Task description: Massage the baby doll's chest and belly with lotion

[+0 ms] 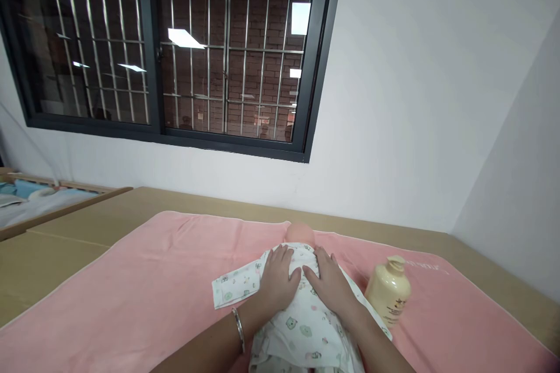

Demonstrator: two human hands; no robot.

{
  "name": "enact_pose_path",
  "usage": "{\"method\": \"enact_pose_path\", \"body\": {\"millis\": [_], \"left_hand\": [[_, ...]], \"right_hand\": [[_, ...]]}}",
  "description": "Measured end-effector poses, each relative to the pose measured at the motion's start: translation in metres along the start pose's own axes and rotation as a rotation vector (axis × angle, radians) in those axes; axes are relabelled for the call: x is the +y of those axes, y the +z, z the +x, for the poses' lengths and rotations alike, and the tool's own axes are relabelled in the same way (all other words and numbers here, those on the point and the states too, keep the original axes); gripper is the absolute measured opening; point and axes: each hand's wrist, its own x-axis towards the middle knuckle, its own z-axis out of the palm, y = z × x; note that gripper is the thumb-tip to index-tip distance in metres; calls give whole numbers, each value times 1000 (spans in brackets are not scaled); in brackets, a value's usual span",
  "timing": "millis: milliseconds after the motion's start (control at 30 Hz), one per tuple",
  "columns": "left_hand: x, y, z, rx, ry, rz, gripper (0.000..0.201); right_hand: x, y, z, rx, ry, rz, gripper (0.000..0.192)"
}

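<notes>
A baby doll (300, 233) lies on a pink towel (188, 268), its smooth head toward the wall. Over its body is a white baby shirt (301, 326) printed with small green and pink figures, one sleeve stretched out to the left. My left hand (280, 280) rests flat on the left side of the shirt's chest, fingers extended, a silver bangle on the wrist. Opposite it, my right hand (330, 285) lies flat with fingers spread on the right side. The thumbs nearly meet at the middle. The doll's face and arms cannot be made out.
A cream pump bottle (389, 291) stands on the towel right of the doll, close to my right forearm. Beneath the towel is a tan tabletop (175, 198) against a white wall. A wooden-edged crib (56, 210) with bedding sits at far left, below a barred window (231, 58).
</notes>
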Motion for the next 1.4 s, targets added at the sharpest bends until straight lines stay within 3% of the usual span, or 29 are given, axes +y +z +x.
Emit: {"method": "enact_pose_path", "body": {"millis": [233, 367, 533, 633, 733, 867, 1033, 1167, 1267, 1400], "left_hand": [[7, -13, 3, -39, -116, -57, 26], [8, -17, 4, -71, 35, 25, 25], [2, -13, 2, -22, 115, 111, 36], [-3, -10, 1, -12, 135, 88, 41], [-7, -7, 1, -30, 147, 38, 44], [-12, -3, 0, -37, 111, -52, 46], [-14, 0, -3, -4, 57, -170, 50], [-17, 1, -4, 29, 27, -251, 51], [-19, 2, -4, 12, -12, -333, 50], [-15, -4, 7, -21, -182, -526, 47]], "right_hand": [[-10, -3, -6, 3, 30, -202, 48], [-29, -1, -16, 2, 144, -411, 57], [-41, -15, -16, -66, 57, -362, 52], [-39, -25, -11, 67, -15, -280, 54], [-34, -21, -9, 212, 2, -222, 58], [-27, -4, -9, 27, -44, -95, 54], [-26, 2, -10, 140, -19, -62, 56], [-29, 1, -10, 45, -10, -34, 55], [-31, -1, -11, 95, 10, -52, 61], [-32, -8, -12, -77, -99, -50, 60]]}}
